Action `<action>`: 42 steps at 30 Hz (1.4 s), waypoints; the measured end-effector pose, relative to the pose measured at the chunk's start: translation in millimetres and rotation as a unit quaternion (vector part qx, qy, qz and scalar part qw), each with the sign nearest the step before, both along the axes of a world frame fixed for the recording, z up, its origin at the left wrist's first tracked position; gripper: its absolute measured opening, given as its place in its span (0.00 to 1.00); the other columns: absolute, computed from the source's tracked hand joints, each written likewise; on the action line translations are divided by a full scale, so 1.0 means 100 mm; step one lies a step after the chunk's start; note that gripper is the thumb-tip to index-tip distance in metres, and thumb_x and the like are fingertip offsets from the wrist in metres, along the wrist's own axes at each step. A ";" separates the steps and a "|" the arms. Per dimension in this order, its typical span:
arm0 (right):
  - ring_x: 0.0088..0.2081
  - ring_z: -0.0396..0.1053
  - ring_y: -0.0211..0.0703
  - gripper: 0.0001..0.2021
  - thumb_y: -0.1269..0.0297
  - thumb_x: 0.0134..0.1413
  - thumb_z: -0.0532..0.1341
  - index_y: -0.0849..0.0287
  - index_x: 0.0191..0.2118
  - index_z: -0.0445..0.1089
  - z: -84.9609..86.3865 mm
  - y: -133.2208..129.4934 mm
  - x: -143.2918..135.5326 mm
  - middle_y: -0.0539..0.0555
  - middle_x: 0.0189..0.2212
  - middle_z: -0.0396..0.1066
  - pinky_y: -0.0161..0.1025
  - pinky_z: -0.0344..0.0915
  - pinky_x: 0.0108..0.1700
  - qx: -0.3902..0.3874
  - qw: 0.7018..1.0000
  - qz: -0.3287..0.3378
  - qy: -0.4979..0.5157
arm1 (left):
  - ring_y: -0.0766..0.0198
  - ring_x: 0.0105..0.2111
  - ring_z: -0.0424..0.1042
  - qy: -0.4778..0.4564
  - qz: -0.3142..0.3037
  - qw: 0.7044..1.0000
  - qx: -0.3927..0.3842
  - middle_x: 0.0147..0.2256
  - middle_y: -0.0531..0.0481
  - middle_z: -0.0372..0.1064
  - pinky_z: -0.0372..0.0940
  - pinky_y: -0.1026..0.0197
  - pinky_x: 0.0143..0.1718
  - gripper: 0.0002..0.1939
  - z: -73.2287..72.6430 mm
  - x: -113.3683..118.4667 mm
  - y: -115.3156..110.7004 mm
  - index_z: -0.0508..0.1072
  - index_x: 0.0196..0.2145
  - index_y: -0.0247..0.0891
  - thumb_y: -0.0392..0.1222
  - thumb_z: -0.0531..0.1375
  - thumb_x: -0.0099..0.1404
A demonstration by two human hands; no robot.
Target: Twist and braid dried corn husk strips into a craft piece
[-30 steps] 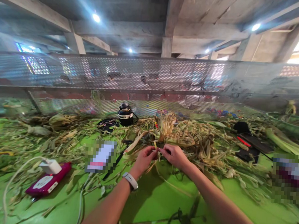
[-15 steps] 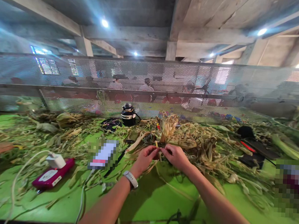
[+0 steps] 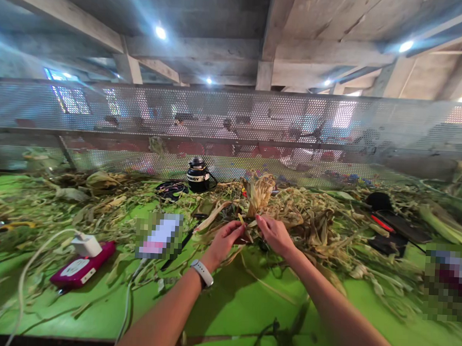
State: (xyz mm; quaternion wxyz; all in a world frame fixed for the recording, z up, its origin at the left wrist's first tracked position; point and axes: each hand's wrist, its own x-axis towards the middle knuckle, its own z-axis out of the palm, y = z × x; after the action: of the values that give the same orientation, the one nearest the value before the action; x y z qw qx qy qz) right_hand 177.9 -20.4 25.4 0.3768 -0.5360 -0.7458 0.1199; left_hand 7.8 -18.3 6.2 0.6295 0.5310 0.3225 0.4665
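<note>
Over the middle of the green table, my left hand [image 3: 226,241] wears a white wristband [image 3: 202,272] and pinches a strip of dried corn husk [image 3: 241,221] between thumb and fingers. Close to its right, my right hand [image 3: 274,236] is closed, thumb against fingers, on a pale strip of husk that stretches between the two hands. A bunch of dry corn husks [image 3: 261,192] stands up just behind my fingers. More husk scraps [image 3: 315,221] are heaped to the right of my right hand. Thin loose strips hang below my left hand.
A magenta power strip [image 3: 76,274] with a white charger [image 3: 87,245] and cable lies on the left. Beside it rests a pixelated phone [image 3: 160,236]. A black jar [image 3: 198,175] stands behind, before a perforated metal screen [image 3: 234,116]. Orange-handled scissors [image 3: 7,227] lie far left.
My right hand has moved slightly up and away from my left, with a husk strip now showing between them. Another person's arm at the far left has left the view, uncovering the scissors.
</note>
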 end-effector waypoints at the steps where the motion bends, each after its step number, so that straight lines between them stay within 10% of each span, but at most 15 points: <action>1: 0.20 0.55 0.34 0.21 0.53 0.60 0.45 0.58 0.20 0.56 0.00 -0.01 -0.01 0.47 0.16 0.56 0.31 0.51 0.24 0.003 1.000 0.009 -0.002 | 0.61 0.29 0.70 -0.003 -0.001 1.000 -0.004 0.28 0.48 0.69 0.66 0.58 0.36 0.15 0.01 0.00 -0.01 0.70 0.31 0.39 0.52 0.64 0.50; 26: 0.23 0.59 0.35 0.19 0.62 0.63 0.45 0.60 0.24 0.63 -0.05 -0.15 -0.15 0.52 0.20 0.65 0.33 0.51 0.28 0.206 0.961 0.041 -0.182 | 0.69 0.26 0.68 -0.062 0.037 0.996 -0.060 0.26 0.53 0.70 0.63 0.63 0.34 0.19 0.04 0.04 -0.05 0.70 0.28 0.34 0.49 0.69 0.44; 42: 0.21 0.58 0.32 0.17 0.63 0.62 0.48 0.59 0.23 0.61 -0.02 -0.13 -0.11 0.48 0.18 0.61 0.31 0.51 0.26 0.233 0.967 0.005 -0.105 | 0.72 0.23 0.63 -0.083 0.025 0.995 -0.042 0.23 0.57 0.65 0.61 0.66 0.32 0.19 0.06 0.03 -0.05 0.69 0.27 0.34 0.49 0.69 0.43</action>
State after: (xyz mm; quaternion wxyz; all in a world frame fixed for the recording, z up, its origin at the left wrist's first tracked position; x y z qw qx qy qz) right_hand 167.0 -33.5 23.7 0.4100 -0.4397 -0.7912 -0.1125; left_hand 10.9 -23.0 12.1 0.6638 0.4554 0.3019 0.5107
